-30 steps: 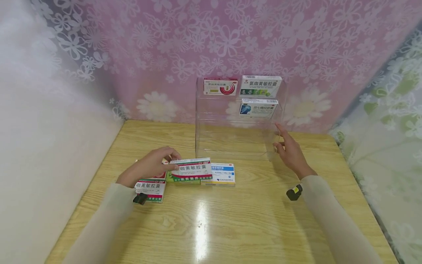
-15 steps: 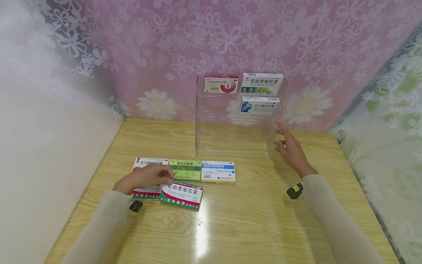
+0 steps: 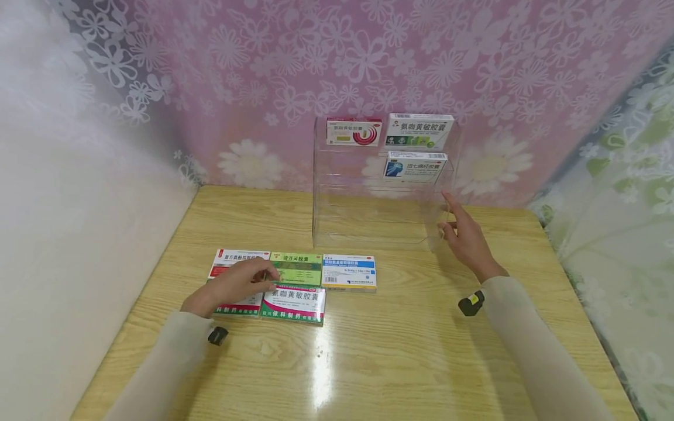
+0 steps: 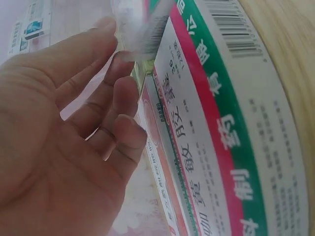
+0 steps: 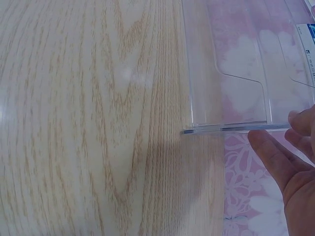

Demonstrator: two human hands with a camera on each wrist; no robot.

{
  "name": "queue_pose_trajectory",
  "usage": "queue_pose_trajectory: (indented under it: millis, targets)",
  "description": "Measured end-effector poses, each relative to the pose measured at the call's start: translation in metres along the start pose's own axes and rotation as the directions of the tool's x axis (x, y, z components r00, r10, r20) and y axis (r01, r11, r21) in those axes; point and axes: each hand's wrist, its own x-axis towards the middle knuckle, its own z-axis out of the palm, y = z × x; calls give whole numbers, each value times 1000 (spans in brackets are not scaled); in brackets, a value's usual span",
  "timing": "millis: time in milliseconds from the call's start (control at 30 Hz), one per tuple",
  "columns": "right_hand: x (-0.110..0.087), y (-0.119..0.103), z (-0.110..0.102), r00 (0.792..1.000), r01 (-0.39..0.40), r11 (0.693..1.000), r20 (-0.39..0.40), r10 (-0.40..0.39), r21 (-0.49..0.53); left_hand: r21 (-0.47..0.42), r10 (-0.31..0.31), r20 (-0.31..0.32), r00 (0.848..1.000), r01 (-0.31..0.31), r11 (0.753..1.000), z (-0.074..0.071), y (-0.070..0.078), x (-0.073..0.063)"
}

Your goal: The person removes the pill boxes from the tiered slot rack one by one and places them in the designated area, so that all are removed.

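My left hand (image 3: 234, 285) lies over the left pair of medicine boxes, fingers loosely bent. In the left wrist view nothing lies between its fingers. Just right of its fingertips, a white, red and green medicine box (image 3: 293, 305) lies flat. Another box of the same print (image 3: 239, 308) is partly hidden beneath the hand. Behind them lie a red-and-white box (image 3: 237, 255), a green box (image 3: 297, 269) and a blue-and-white box (image 3: 348, 272) in a row. At the clear display rack (image 3: 379, 228), my right hand (image 3: 466, 240) holds the right side panel's edge between thumb and fingers.
The rack stands at the back of the wooden table (image 3: 400, 351). On its top tier are a red-trimmed box (image 3: 353, 133) and a white-and-green box (image 3: 419, 132); a box with a blue head picture (image 3: 416, 168) sits one tier lower. Floral curtain (image 3: 263, 70) hangs close behind.
My left hand brought the white, red and green box down and toward me, laid it beside its match and let go. My right hand has stayed at the rack's side.
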Motion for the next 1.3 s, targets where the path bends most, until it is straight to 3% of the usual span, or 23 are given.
queue_pose_trajectory:
  millis: [200,300,400,667,1067,1167,1300]
  targets:
    - [0,1,1,1000,1,1000,2,-1,-7,166,-37,3,999,36,985,12,11,-6]
    - [0,2,1,1000,0,1000,2,0,-9,269,-25,1,1000,24,963,16,13,-8]
    - [0,2,1,1000,-1,1000,2,1,-10,312,-11,-9,1000,13,950,18,14,-9]
    - [1,2,1,1000,3,1000,-3,-3,-6,268,-21,-35,999,29,963,18,11,-13]
    - [1,1,1,1000,18,1000,-12,-18,5,276,-14,-51,999,27,961,15,2,-12]
    - [1,2,2,1000,23,1000,-6,-23,7,202,-17,-91,996,35,979,13,5,-4]
    - [-1,3,2,999,30,1000,-17,-30,9,122,19,-174,985,2,993,6,22,21]
